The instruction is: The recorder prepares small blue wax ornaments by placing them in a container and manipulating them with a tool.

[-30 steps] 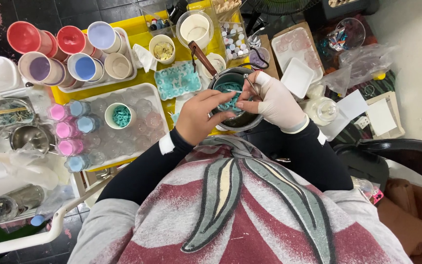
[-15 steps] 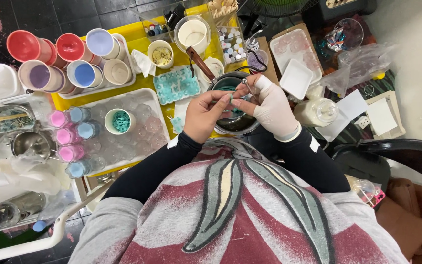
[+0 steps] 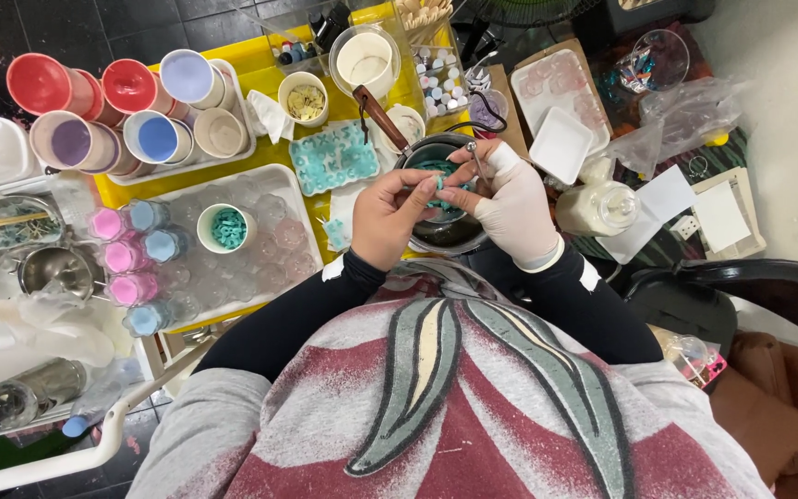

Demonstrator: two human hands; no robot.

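Left hand: your bare left hand (image 3: 388,220) is over the dark pan (image 3: 445,231), fingers curled, grip closed on a small teal piece (image 3: 435,189).
Right hand: your gloved right hand (image 3: 510,205) meets the left above the pan; its grip pinches a thin metal tool (image 3: 476,159), tip at the teal piece.
Teal piece: held between both hands, just over the pan's rim; more teal bits lie inside the pan.
Pan: dark, round, brown handle (image 3: 380,116) pointing up-left, on the yellow counter (image 3: 260,69).
Teal mould: flat rectangular teal mould (image 3: 333,157) just left of the pan.
White cup: small round cup (image 3: 227,228) of teal bits on a clear tray (image 3: 233,268), well left of your hands.
Jars: pink and blue lidded jars (image 3: 131,254) in a column at the tray's left edge.
Tubs: red, purple and blue round tubs (image 3: 113,106) at far left rear.
Packages: clear plastic bag (image 3: 695,106) and white paper squares (image 3: 722,214) at right; labels too small to tell.
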